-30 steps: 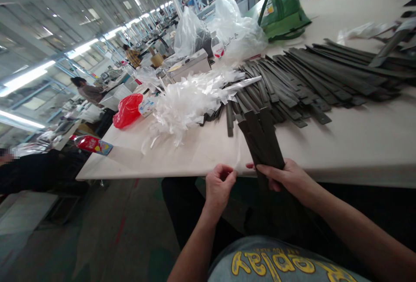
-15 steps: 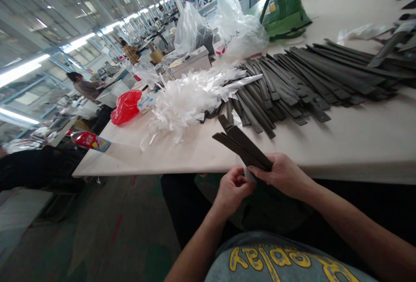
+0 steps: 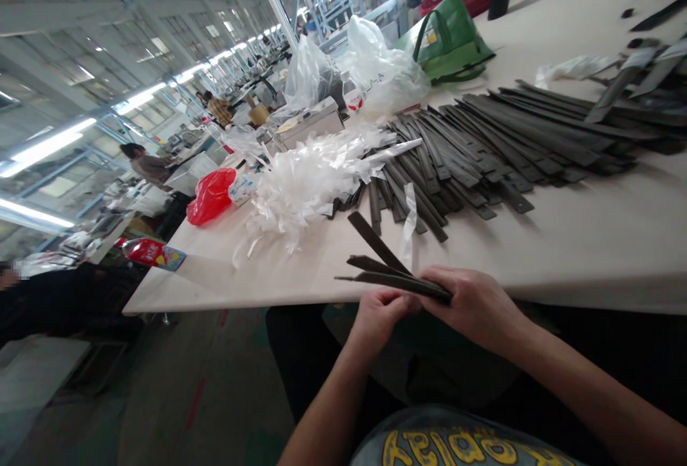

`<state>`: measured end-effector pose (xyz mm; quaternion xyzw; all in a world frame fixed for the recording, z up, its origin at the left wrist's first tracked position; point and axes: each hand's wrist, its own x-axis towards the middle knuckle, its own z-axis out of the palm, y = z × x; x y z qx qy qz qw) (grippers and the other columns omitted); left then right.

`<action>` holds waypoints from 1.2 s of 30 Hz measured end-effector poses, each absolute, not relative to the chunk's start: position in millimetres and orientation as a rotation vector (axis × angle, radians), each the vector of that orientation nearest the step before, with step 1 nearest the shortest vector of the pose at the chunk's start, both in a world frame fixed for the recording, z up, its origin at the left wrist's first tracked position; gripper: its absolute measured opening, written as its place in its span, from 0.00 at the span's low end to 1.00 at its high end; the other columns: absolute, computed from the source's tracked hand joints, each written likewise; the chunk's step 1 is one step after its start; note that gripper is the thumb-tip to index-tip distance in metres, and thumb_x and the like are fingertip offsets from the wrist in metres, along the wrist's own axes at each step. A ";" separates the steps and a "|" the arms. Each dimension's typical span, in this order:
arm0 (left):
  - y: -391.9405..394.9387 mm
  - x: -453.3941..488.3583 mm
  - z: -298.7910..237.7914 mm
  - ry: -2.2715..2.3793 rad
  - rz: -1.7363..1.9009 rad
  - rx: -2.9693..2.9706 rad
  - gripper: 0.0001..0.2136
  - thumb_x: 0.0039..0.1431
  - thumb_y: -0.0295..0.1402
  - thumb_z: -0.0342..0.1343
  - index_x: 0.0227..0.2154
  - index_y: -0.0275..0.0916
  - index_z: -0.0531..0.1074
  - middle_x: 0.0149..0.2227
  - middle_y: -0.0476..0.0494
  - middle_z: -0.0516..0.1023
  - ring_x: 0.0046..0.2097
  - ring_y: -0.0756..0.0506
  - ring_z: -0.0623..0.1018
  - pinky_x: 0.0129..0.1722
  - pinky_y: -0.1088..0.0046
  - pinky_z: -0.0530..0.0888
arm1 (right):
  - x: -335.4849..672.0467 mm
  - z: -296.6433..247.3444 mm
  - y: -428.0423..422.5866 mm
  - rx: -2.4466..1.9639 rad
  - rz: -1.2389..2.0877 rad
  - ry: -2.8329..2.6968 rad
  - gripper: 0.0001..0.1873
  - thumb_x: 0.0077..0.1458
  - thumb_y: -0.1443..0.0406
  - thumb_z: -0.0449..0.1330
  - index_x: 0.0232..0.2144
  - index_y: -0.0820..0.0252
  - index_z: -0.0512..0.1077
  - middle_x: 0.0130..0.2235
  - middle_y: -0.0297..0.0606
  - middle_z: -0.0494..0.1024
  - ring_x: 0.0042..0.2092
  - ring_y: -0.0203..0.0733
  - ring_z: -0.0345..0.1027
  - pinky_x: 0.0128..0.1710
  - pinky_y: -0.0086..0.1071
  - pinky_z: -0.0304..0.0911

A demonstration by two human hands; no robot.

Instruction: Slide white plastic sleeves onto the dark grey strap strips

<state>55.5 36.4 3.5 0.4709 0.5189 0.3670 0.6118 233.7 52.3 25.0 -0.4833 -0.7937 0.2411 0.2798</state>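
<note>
While right hand (image 3: 475, 305) grips dark strips (image 3: 400, 281), left hand (image 3: 377, 317) curled narrow beside; any hold unclear.

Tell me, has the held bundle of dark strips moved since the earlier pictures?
Yes. The bundle of dark strips in the right hand has swung left, its free ends nearer the front table edge.

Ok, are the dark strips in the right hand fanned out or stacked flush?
Fanned out: the dark strips splay apart at their free ends and come together at the right hand.
</note>
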 end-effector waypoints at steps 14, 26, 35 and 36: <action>111.5 59.2 39.0 0.989 1.330 0.499 0.14 0.43 0.39 0.69 0.30 0.35 0.76 0.30 0.45 0.82 0.31 0.50 0.80 0.31 0.79 0.73 | 261.5 -12.4 11.3 -1.177 0.762 -1.954 0.08 0.60 0.63 0.53 0.37 0.55 0.72 0.32 0.33 0.80 0.32 0.39 0.75 0.30 0.25 0.67; 112.8 64.6 49.7 0.988 1.302 0.535 0.14 0.43 0.38 0.69 0.30 0.34 0.77 0.30 0.43 0.82 0.31 0.48 0.81 0.34 0.76 0.75 | 253.2 -16.0 20.9 -1.220 0.405 -2.130 0.11 0.51 0.70 0.54 0.37 0.56 0.71 0.32 0.35 0.80 0.31 0.42 0.75 0.27 0.30 0.66; 110.4 51.7 44.3 1.007 1.313 0.531 0.14 0.44 0.39 0.68 0.31 0.35 0.77 0.31 0.43 0.82 0.31 0.49 0.80 0.33 0.76 0.74 | 252.7 -15.5 17.9 -1.202 0.402 -2.134 0.10 0.51 0.69 0.54 0.37 0.56 0.70 0.31 0.34 0.79 0.30 0.41 0.75 0.27 0.29 0.65; 110.3 50.6 43.7 1.018 1.312 0.531 0.15 0.44 0.40 0.68 0.32 0.35 0.76 0.31 0.43 0.82 0.31 0.49 0.80 0.33 0.76 0.74 | 252.8 -14.9 17.8 -1.206 0.385 -2.136 0.10 0.51 0.69 0.54 0.37 0.56 0.70 0.32 0.34 0.80 0.30 0.41 0.75 0.27 0.29 0.65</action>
